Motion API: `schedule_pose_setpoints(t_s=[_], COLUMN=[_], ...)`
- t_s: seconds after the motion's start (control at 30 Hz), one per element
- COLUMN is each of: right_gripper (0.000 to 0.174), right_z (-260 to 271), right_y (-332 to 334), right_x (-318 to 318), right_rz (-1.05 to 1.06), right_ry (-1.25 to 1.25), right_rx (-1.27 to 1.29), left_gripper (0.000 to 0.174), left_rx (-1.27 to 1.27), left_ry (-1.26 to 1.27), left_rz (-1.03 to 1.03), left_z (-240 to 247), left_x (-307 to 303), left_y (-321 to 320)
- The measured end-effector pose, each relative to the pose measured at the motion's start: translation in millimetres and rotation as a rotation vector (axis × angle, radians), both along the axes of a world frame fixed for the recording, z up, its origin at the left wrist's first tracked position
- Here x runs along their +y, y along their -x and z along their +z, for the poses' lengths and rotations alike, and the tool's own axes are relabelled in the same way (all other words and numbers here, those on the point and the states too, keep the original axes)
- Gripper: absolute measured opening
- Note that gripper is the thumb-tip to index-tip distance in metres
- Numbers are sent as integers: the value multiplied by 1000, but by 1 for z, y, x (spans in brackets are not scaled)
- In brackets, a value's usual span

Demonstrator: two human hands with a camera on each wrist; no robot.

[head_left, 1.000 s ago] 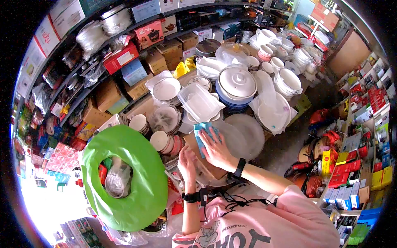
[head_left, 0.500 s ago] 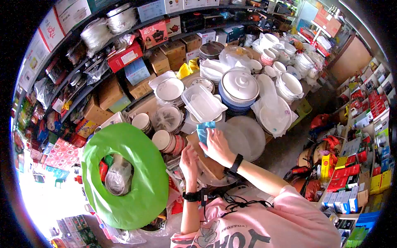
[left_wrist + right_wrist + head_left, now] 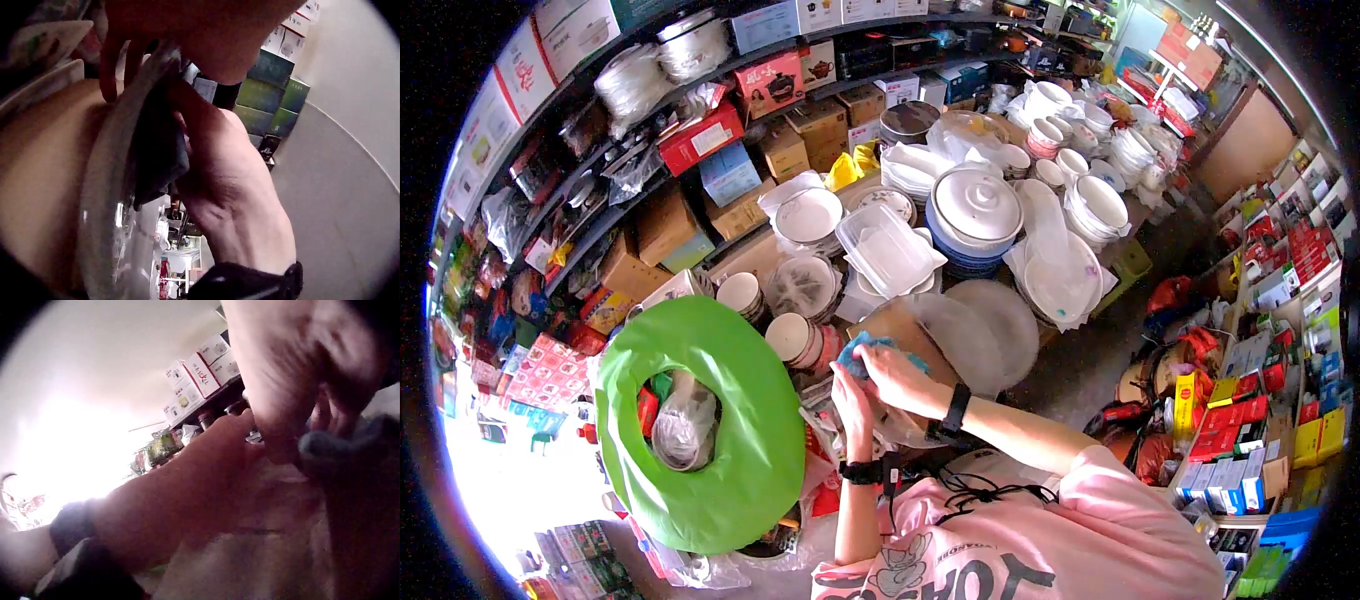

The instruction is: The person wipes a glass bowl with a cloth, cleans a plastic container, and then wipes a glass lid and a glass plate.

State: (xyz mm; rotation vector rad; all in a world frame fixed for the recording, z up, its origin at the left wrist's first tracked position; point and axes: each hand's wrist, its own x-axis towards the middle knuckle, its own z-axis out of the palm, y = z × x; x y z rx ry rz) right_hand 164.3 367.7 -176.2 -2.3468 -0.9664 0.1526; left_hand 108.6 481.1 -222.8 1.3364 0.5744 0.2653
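In the head view my right hand bunches a blue cloth in curled fingers, close above my left hand. A clear, round, dish-like piece stands on edge in the left wrist view. My left hand grips its rim, fingers on one side and thumb on the other. There the cloth looks dark, and my right hand presses it along the rim. The right wrist view shows the cloth under my right hand, partly hidden. Brown cardboard lies behind the clear piece.
Beyond the hands stand stacked bowls, a clear food container, a blue-and-white lidded pot and large translucent round plates. A green ring-shaped cover stands at left. Packed shelves line the back, with boxed goods at right.
My right hand has moved left and toward me with the cloth, from over the cardboard to beside my left hand. The cloth is now bunched. My left hand stays nearly in place.
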Motion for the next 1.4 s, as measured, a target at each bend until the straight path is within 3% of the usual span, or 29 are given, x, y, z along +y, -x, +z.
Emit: schedule_pose_setpoints(t_s=[0.07,0.13,0.2,0.27,0.3,0.53,0.6,0.63,0.9,1.0,1.17,1.27,1.4], right_gripper=[42,53,56,55,55,55,54,54,49,39,27,30,35], right_z=[-1,13,13,11,12,17,22,18,34,59,50,46,43], right_y=[13,24,32,38,41,54,59,62,71,69,42,9,-34], right_x=[-6,-13,-21,-29,-32,-42,-50,-58,-127,-149,-181,-192,-189], right_rz=[40,130,121,160,151,170,215,233,356,262,114,-6,-81], right_ry=[-53,2,34,-41,-8,55,70,51,171,249,245,241,132], right_rx=[-73,-50,21,-66,-36,-120,7,-68,-43,-26,-172,-243,-155], left_gripper=[61,61,50,37,30,27,25,25,33,34,35,35,35], left_rx=[35,-85,-115,-132,-151,-133,-127,-181,-52,-51,-180,-25,-102], left_ry=[-45,-84,-9,-175,-127,-45,48,142,100,43,-288,-134,-61], left_rz=[11,41,24,-32,-36,-101,-121,-118,-152,-183,-148,-218,-194], left_z=[4,16,13,2,1,8,3,0,16,11,-7,10,-4], left_x=[-4,-9,-7,-7,-7,0,2,1,-6,-3,0,0,2], left_y=[3,1,2,0,1,1,-1,0,5,3,0,2,-2])
